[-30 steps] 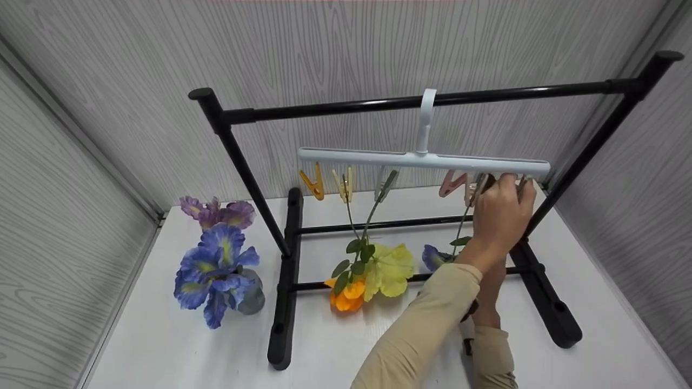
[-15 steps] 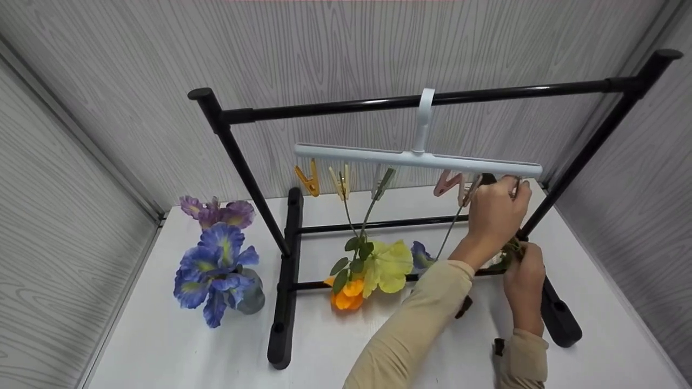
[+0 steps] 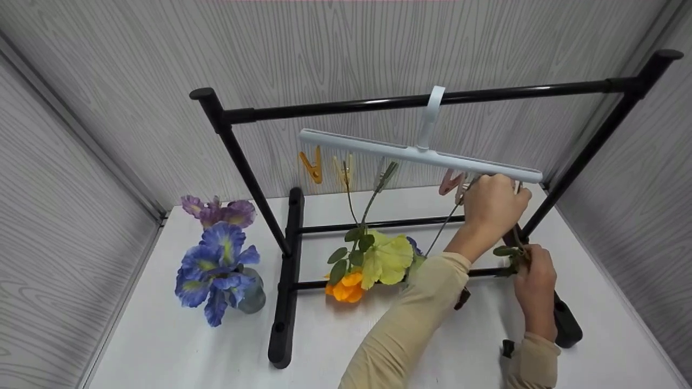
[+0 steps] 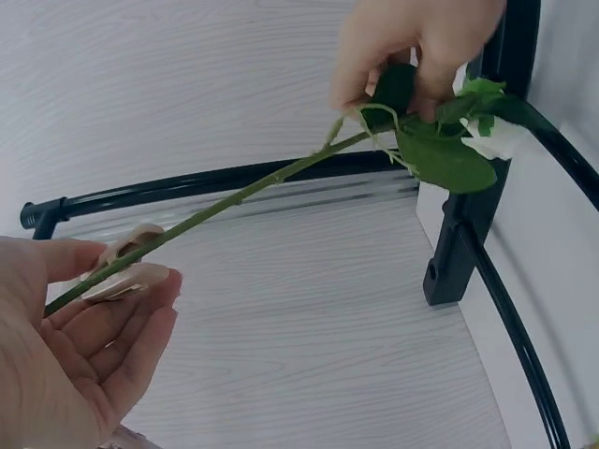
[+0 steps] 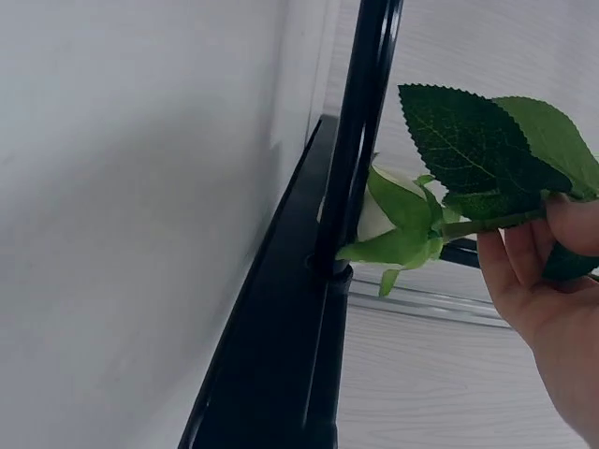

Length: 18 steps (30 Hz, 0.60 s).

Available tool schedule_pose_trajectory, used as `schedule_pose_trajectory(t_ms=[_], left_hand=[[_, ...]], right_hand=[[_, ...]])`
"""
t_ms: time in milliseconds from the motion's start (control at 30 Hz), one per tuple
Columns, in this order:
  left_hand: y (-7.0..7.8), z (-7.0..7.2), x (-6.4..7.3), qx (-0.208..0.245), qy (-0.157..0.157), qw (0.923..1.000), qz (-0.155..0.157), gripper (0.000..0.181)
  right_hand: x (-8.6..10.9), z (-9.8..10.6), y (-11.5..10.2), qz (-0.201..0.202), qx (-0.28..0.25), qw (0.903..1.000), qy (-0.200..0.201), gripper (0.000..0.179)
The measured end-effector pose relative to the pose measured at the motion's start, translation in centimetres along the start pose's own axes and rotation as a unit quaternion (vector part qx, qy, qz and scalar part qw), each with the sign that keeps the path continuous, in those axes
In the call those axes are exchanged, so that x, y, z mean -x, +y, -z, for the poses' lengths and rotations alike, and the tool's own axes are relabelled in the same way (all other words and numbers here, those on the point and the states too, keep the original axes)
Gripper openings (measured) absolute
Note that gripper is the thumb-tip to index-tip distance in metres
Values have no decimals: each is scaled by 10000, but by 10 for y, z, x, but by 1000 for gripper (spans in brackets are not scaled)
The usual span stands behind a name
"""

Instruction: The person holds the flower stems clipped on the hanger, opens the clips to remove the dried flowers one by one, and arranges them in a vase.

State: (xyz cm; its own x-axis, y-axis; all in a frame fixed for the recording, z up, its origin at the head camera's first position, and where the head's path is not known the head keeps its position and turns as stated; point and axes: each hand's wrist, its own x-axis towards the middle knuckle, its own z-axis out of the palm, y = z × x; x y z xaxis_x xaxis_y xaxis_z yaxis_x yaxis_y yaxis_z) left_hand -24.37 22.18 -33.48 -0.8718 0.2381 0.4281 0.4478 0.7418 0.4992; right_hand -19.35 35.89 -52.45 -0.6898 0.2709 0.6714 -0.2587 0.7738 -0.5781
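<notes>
A light blue clip hanger [image 3: 373, 147] hangs tilted from the rack's top bar, right end lower. My left hand [image 3: 492, 208] is at that low end. There it pinches a pale clothespin [image 4: 126, 276], which lies around the end of a green stem. Lower down, my right hand [image 3: 535, 278] grips the same stem by its leaves [image 5: 477, 140], close below a white rose [image 5: 398, 220] that hangs head down. From other clothespins hang a yellow flower [image 3: 386, 259], an orange flower [image 3: 346, 287] and a blue flower partly hidden behind the left sleeve.
The black rack [image 3: 284, 302] stands on a white table [image 3: 178, 351]. Left of it, a blue iris [image 3: 216, 270] and a purple iris [image 3: 216, 212] stand by a grey vase [image 3: 252, 294]. An orange clothespin [image 3: 312, 166] holds nothing. Grey panels surround the table.
My right hand has come down and right, away from the left hand, still with the rose's stem. The hanger's left end has risen and its right end dipped.
</notes>
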Motion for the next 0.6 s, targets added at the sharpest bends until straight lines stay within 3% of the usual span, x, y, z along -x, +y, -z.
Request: schedule_pose_trajectory(t_ms=[200,333,600], left_hand=[[5,6,-4,-413,-496,9973,359,53],[7,8,-6,-550,-635,9953,489,54],[6,6,-8,-708,-647,9948,340,52]], right_hand=[[0,9,0,-227,17,9993,-292,20],[0,13,3,-232,22,9990,-377,22],[1,22,0,-179,65,9956,-921,23]])
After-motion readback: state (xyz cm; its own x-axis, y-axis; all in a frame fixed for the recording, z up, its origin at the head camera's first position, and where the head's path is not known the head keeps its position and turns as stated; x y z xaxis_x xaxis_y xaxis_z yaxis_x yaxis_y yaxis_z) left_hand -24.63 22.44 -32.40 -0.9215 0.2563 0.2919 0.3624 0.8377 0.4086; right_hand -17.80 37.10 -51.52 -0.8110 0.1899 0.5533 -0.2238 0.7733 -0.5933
